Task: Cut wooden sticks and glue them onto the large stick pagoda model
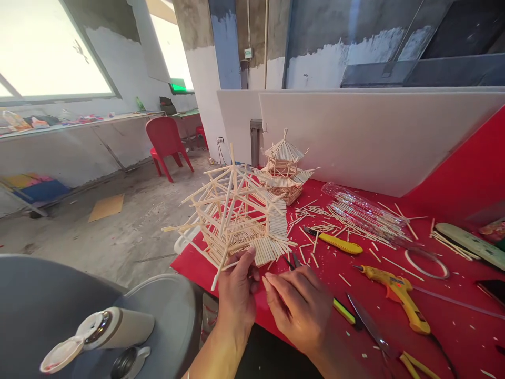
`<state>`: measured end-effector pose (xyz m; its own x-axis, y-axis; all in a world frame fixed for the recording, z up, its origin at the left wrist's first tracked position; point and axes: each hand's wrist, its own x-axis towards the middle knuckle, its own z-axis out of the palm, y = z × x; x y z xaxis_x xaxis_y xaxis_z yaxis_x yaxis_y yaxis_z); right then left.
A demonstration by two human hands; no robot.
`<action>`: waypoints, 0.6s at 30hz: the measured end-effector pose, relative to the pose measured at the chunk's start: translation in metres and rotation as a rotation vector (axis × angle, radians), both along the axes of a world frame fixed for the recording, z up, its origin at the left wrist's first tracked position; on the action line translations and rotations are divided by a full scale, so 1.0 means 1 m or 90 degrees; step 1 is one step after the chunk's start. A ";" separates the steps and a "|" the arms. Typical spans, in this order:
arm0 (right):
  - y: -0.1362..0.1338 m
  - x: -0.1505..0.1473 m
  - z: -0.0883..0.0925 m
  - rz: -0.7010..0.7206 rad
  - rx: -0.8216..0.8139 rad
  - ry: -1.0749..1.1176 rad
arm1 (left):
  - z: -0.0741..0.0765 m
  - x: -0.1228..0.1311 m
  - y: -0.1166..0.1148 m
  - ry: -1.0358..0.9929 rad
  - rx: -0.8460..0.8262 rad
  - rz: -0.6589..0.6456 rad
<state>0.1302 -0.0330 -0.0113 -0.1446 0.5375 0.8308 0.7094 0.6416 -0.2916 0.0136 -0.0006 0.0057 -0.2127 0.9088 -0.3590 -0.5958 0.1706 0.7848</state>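
Note:
A pavilion model of thin wooden sticks [236,210] stands near the table's left edge; part of its lower roof is covered with sticks laid side by side, the rest bare frame. My left hand [239,284] is closed at the model's near roof edge, thumb and forefinger pinching it. Just to the right, my right hand [302,305] is closed in a pinch, its fingertips apart from the roof; whatever they hold is too small to make out. Partly hidden behind the right hand are dark-tipped pliers or cutters [292,260] and a yellow-green handle [344,310].
Behind stands a second stick pavilion [284,163]. On the red table [331,295] lie loose sticks, a plastic bag of sticks [363,210], a yellow utility knife [335,242], a glue gun [398,292] and scissors [374,329]. An open bottle [118,326] lies on a grey stool at left.

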 end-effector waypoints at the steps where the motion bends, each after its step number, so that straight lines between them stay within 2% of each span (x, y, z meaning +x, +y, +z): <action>1: -0.005 0.004 0.002 -0.002 -0.006 0.003 | 0.000 0.000 0.000 0.014 0.007 0.000; 8: -0.037 0.045 0.009 -0.025 -0.018 -0.032 | -0.002 0.000 0.000 0.079 0.040 0.025; 11: -0.050 0.076 0.006 -0.088 -0.022 -0.063 | -0.002 0.000 0.001 0.085 0.037 0.030; 13: -0.058 0.108 -0.002 -0.188 -0.023 -0.082 | -0.001 0.000 0.001 0.091 0.036 0.037; 15: -0.066 0.149 -0.016 -0.367 -0.073 -0.104 | 0.000 0.000 0.001 0.093 0.038 0.039; 16: -0.069 0.171 -0.025 -0.476 -0.152 -0.110 | 0.001 0.001 0.001 0.093 0.041 0.039; 18: -0.074 0.213 -0.045 -0.564 -0.378 -0.118 | 0.002 0.001 0.001 0.091 0.051 0.035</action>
